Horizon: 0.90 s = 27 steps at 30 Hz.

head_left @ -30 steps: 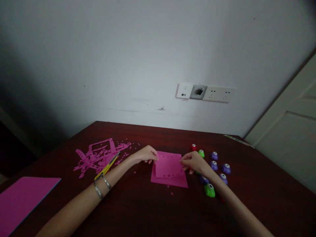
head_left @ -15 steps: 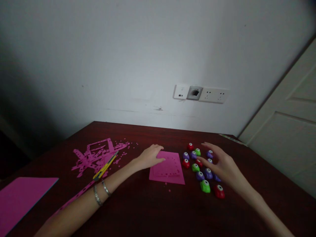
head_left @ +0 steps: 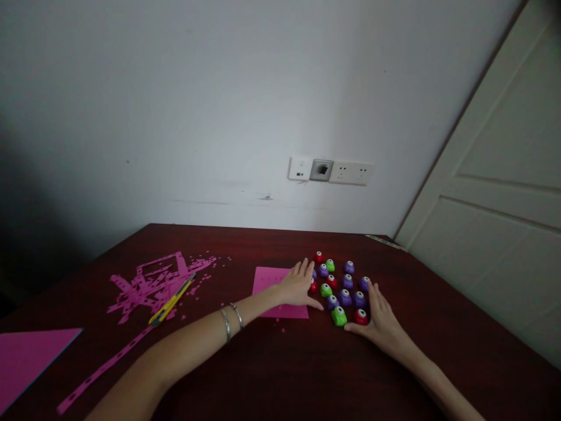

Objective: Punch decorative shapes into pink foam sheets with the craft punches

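Small craft punches in red, green and purple, each with a white eye-like button, stand in a loose group on the table. My left hand [head_left: 297, 286] reaches over the pink sheet [head_left: 267, 278] to the group's left edge, fingers extended and thumb apart, partly covering a red punch [head_left: 312, 286]. On the right side, my right hand [head_left: 385, 321] curves open around the corner of the group, its thumb near the green punch [head_left: 339, 316] and its palm beside a red punch [head_left: 360, 317]. Whether either hand touches a punch I cannot tell. The sheet lies partly hidden under my left hand.
Cut pink strips [head_left: 149, 286] and tiny punched bits lie at the left, with a yellow utility knife [head_left: 172, 301] across them. A long pink strip [head_left: 105, 367] runs towards me. A larger pink sheet [head_left: 30, 359] lies far left. Wall sockets [head_left: 350, 173] sit behind the table.
My left hand has moved right, from the pink sheet to the punches. My right hand has come down from above the punches to their near right side. The view has turned slightly right.
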Tool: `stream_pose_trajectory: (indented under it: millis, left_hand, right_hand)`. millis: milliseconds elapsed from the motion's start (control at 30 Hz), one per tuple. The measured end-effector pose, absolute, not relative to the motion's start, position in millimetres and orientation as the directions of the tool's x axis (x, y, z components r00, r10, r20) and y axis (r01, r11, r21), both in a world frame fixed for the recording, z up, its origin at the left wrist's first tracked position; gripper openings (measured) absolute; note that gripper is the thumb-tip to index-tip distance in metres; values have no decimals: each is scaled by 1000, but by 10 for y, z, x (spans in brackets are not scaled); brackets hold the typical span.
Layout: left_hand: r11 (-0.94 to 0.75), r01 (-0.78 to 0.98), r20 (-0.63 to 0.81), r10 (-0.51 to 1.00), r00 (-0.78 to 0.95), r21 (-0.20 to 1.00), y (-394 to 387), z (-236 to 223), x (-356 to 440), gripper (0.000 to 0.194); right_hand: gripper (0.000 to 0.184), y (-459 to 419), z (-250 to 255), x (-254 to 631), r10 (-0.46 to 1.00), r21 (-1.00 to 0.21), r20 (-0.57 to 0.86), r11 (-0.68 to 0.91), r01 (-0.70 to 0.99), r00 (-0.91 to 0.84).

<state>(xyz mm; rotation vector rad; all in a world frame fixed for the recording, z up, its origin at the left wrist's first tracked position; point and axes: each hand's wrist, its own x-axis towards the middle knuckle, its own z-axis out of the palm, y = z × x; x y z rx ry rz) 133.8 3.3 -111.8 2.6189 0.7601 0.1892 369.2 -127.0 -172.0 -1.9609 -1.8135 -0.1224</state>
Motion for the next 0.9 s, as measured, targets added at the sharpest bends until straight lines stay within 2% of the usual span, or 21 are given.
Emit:
stream_pose_trajectory:
  millis: [333, 567, 733, 900]
  left_hand:
    - [-768, 416, 14, 483, 876, 487, 622, -1279, 1639, 129]
    - [-812, 347, 38, 411, 911, 469, 881, -1198, 1751, 132]
    - [-787, 342, 30, 415, 909, 514, 1023, -1132, 1766, 134]
    - [-759, 292, 100, 424, 900, 581, 1105, -1087, 1652, 129]
  right_hand:
    - [122, -781, -1558, 3838, 957, -377, 287, 81, 923, 33]
    - [123, -352, -1512, 3836, 950, -481, 311, 187, 857, -33]
    - [122, -72, -1491, 3785, 945, -535, 319, 238, 811, -66]
    - [123, 230, -1471, 3650, 940, -598, 330, 281, 750, -88]
